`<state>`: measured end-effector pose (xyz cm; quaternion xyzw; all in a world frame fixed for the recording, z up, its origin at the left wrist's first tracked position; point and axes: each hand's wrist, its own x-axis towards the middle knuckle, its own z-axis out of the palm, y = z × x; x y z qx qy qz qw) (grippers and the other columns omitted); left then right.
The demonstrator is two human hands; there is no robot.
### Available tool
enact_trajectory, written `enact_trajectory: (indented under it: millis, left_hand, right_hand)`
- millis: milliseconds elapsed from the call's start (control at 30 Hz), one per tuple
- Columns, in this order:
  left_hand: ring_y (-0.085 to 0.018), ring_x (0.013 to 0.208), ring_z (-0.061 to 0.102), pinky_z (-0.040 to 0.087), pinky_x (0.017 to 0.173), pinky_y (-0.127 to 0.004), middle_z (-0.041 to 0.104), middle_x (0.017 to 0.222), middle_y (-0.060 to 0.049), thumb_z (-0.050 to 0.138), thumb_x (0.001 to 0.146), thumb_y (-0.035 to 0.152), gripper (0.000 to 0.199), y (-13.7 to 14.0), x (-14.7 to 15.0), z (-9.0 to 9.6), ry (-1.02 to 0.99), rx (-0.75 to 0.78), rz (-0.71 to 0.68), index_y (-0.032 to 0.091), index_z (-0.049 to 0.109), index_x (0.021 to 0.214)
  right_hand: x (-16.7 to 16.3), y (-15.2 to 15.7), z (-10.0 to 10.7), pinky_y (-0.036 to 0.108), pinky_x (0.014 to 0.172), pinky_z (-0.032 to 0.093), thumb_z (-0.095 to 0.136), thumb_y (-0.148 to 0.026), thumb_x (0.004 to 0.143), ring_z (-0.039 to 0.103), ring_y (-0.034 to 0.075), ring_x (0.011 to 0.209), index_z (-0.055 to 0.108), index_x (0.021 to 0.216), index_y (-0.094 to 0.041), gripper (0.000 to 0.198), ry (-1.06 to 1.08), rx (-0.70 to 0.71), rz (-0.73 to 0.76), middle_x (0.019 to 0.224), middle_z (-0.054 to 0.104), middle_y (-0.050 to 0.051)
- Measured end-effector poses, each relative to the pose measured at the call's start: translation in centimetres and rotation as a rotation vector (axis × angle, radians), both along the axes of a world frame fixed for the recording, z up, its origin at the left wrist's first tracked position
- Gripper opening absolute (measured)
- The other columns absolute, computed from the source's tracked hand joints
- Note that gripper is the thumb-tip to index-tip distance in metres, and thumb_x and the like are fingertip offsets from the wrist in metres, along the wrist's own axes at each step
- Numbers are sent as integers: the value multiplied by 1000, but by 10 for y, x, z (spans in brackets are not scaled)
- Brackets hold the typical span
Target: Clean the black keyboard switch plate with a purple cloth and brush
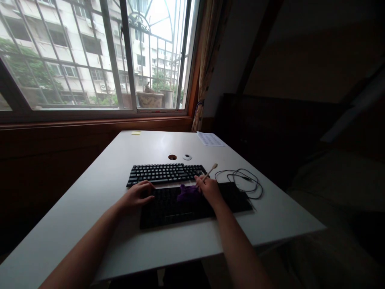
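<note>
My right hand [208,189] is closed around a slim stick with a pale, blunt tip [214,165] pointing up and away. Its lower end is hidden by my fingers. A crumpled purple cloth [189,193] lies on the dark keyboard [177,214], against the fingers of that hand. At the left edge of this keyboard rests my left hand [138,194], thumb and fingers apart, holding nothing. Just beyond is a block of black keys [159,173] laid out like a keyboard, its right end partly behind my right hand.
A black cable [258,180] lies coiled right of the keyboards. On the white table [99,192] are a round hole [172,157], a white ring-shaped cover [187,157], a printed sheet [210,139] and a yellow note [136,133]. Beyond stands a barred window [123,60].
</note>
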<state>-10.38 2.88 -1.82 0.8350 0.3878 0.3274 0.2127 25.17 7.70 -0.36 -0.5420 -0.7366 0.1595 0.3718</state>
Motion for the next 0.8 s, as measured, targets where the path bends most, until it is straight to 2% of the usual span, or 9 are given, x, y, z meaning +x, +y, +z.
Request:
enact_trajectory:
  millis: [67,167,233,300,400,467,533,700,800]
  left_hand:
    - [-22,98,65,52,84,-31,67,109,-8,64,92,40,27,0,-1,0,3,0,-4,20,54,78]
    - [-22,98,65,51,85,-32,67,109,-8,64,92,40,26,1,-1,0,4,5,-6,20,54,79]
    - [-22,98,65,51,85,-32,67,109,-8,64,92,40,26,1,-1,0,8,7,-9,20,54,79]
    - [-22,97,64,51,84,-32,66,109,-8,64,92,39,26,1,-1,0,13,5,-10,20,54,78]
    - [-22,97,64,51,83,-31,66,110,-8,64,93,39,27,1,-1,1,14,-1,-8,20,53,78]
    - [-22,97,64,51,83,-31,66,110,-8,64,93,40,28,0,-1,0,11,-4,-5,20,52,78]
    - [-21,96,64,52,82,-31,66,109,-8,63,93,41,29,0,0,0,8,-4,-2,20,51,77]
    - [-21,96,64,52,82,-31,66,109,-8,62,93,40,28,1,0,-1,13,0,-1,20,51,77]
    - [-21,96,64,51,82,-31,66,109,-8,63,93,39,26,0,0,0,22,-1,-4,20,52,78]
  right_hand:
    - [11,2,1,26,60,40,43,-47,102,66,20,63,71,76,-21,47,-53,-5,-135,68,72,7]
    - [38,7,1,28,60,38,43,-40,103,68,22,66,73,82,-18,43,-168,14,-483,77,75,13]
    - [49,9,1,29,59,38,42,-41,103,67,22,64,74,82,-17,44,-185,-3,-591,76,75,14]
    - [47,8,0,28,59,38,42,-43,103,66,21,61,72,78,-19,46,-148,-8,-519,70,73,11]
    - [28,4,-1,26,62,40,44,-49,102,65,19,58,64,67,-22,48,-50,15,-236,56,65,3]
    - [20,3,-2,26,62,41,46,-52,101,64,18,56,62,65,-23,49,-10,21,-120,53,63,1]
    - [23,3,-1,26,61,40,46,-50,101,65,18,58,65,68,-22,47,-29,22,-164,56,65,2]
    - [55,7,1,29,59,37,41,-43,103,65,21,62,75,85,-18,46,-195,24,-601,73,74,12]
    - [56,7,0,28,60,38,42,-44,102,66,21,63,73,82,-19,45,-147,11,-521,70,73,11]
